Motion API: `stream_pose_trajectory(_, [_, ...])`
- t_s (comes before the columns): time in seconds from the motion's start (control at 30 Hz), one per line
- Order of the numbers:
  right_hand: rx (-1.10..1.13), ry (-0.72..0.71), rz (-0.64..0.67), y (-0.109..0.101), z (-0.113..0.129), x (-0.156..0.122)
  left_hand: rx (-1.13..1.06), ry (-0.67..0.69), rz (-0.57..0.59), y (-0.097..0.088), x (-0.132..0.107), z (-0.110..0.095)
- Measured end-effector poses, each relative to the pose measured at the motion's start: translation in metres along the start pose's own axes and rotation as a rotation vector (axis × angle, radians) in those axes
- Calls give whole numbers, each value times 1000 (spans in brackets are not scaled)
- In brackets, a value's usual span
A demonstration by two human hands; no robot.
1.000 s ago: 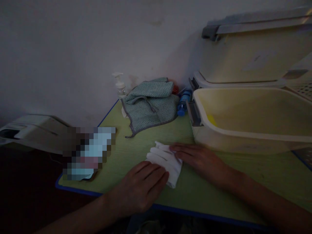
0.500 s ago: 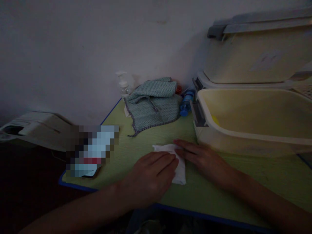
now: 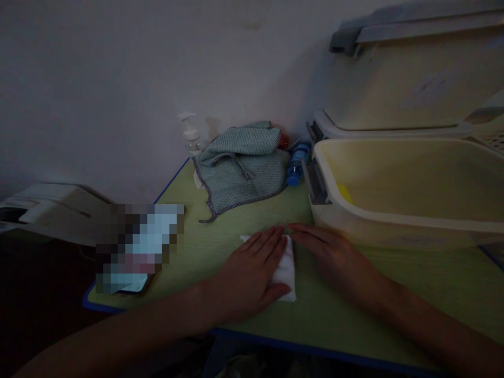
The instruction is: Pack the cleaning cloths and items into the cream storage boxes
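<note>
A small folded white cloth (image 3: pixel 286 270) lies on the green table (image 3: pixel 236 226) near its front edge. My left hand (image 3: pixel 252 275) lies flat on top of it, fingers stretched out and pointing away, covering most of the cloth. My right hand (image 3: pixel 333 254) rests flat beside the cloth's right edge, fingers extended toward its far corner. Neither hand grips anything.
A crumpled teal cloth (image 3: pixel 244 165) lies at the back of the table beside a clear pump bottle (image 3: pixel 190 134) and a blue bottle (image 3: pixel 296 163). A large cream plastic bin (image 3: pixel 405 210) with a raised lid stands on the right. A blurred flat item (image 3: pixel 137 247) lies at left.
My left hand has slid forward over the white cloth, flattening it into a narrower fold. My right hand has stayed at the cloth's right side.
</note>
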State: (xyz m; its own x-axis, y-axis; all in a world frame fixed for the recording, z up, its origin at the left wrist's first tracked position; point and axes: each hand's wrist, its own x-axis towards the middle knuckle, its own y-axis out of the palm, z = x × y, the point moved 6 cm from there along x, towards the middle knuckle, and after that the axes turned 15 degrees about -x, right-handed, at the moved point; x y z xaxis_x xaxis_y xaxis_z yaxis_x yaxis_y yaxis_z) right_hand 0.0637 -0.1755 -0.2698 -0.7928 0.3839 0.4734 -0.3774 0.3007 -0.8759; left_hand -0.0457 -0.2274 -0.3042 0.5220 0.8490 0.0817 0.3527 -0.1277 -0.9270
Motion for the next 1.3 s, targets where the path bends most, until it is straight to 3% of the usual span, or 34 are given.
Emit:
stream_pose_trajectory(0.13, [14, 45, 35, 4, 3, 1, 12, 7, 14, 1, -1, -1])
stream_pose_trajectory(0.37, [206, 273, 206, 17, 1, 1, 7, -2, 27, 3, 0, 0])
stream_pose_trajectory(0.53, [322, 292, 207, 26, -2, -3, -192, -58, 70, -4, -1, 3])
stream_pose_trajectory(0.67, [305, 312, 232, 28, -4, -3, -499, -222, -88, -26, 0, 25])
stream_pose_trajectory(0.73, [297, 315, 248, 28, -3, -3, -565, -293, -179, -35, 1, 39])
stream_pose_trajectory(0.8, [294, 307, 253, 27, -2, -2, -591, -317, -196, -39, 3, 49])
stream_pose_trajectory(1.1, [303, 279, 258, 28, -4, -3, -614, -340, 22, -34, 2, 60])
stream_pose_trajectory(1.3, [358, 275, 268, 34, -7, -6, -596, -355, 68, -33, 4, 61])
